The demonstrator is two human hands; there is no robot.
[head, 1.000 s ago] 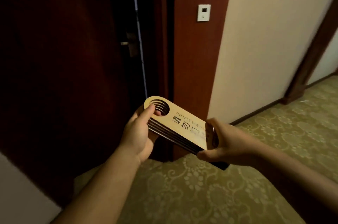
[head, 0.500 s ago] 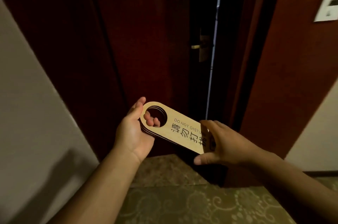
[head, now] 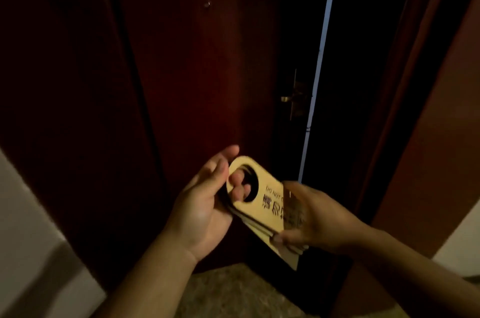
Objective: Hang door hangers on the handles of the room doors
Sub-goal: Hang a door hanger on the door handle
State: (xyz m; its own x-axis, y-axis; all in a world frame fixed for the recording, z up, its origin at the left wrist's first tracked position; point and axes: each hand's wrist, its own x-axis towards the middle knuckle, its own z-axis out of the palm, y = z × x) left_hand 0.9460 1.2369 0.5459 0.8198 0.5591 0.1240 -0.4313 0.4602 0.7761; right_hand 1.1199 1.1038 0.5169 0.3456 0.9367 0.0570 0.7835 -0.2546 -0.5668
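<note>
While left hand [head: 205, 203], right hand [head: 314, 219] hold hangers [head: 261, 213], handle [head: 287, 98] well apart.

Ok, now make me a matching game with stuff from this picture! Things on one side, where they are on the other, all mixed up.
Things:
1. door handle
2. door hangers
3. carpet
4. peephole

Places:
A. gripped by the left hand and the right hand
B. high up on the door
C. at the door's edge, next to the bright gap
D. down on the floor, below the hands

Pairs: 1-C, 2-A, 3-D, 4-B.
</note>
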